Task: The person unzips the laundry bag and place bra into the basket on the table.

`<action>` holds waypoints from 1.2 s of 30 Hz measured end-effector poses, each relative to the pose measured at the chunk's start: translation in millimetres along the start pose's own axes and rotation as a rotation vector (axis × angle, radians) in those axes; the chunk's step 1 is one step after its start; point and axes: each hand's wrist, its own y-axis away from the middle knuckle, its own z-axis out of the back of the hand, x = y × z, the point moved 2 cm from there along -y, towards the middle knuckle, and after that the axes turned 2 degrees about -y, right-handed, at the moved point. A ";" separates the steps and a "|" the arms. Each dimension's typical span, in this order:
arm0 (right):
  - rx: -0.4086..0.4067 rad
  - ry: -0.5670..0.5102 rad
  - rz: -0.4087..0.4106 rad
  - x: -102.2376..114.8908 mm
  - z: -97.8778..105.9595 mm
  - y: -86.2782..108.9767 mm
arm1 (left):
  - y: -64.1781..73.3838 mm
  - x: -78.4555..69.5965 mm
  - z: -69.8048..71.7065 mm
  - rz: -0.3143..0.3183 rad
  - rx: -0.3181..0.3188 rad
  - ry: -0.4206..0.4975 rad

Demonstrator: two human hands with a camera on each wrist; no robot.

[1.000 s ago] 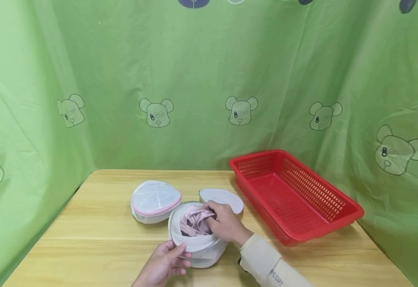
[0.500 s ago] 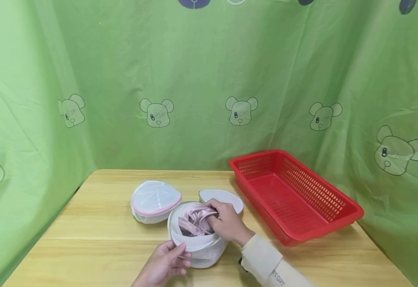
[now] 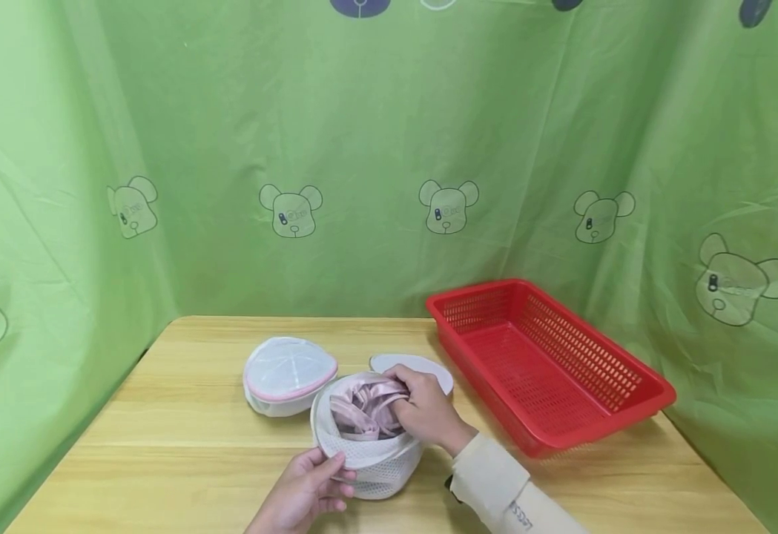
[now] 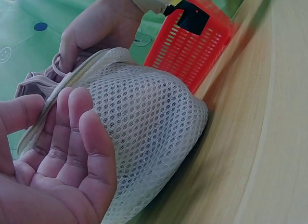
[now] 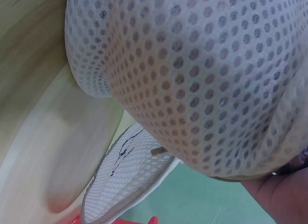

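A white mesh laundry bag (image 3: 378, 475) stands at the front middle of the table, its round mouth unzipped. A crumpled, satiny pink garment with thin straps (image 3: 355, 411) fills the mouth, and its lower part is hidden inside. My left hand (image 3: 308, 486) pinches the bag's near-left rim between thumb and fingers. In the left wrist view the zip edge (image 4: 72, 82) runs past those fingers. My right hand (image 3: 429, 411) reaches over the right rim and grips the garment, with its fingertips hidden in the folds. Behind the bag lies its flat oval lid (image 3: 415, 366), tilted back.
Another white mesh bag with pink trim (image 3: 288, 371) sits behind and to the left, with its top closed. A red perforated basket (image 3: 535, 371) stands at the right. Green curtain (image 3: 362, 267) surrounds the wooden table (image 3: 162, 445) on the back and sides.
My right hand has shifted slightly to the right with the pink garment, whose folds have spread and loosened in the mouth. My left hand keeps its place on the rim.
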 end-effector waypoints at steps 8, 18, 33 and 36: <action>-0.012 -0.006 -0.020 1.2 3.9 -1.9 | 0.9 0.6 0.6 0.001 -0.001 0.007; -0.032 -0.027 -0.041 4.8 11.8 -6.5 | 0.4 0.1 0.6 -0.010 0.008 0.016; -0.036 -0.016 0.053 3.2 13.3 -6.6 | -0.4 1.3 0.9 -0.002 0.000 0.019; -0.049 -0.019 0.061 2.9 13.4 -5.9 | -0.4 1.3 1.0 -0.002 0.000 0.018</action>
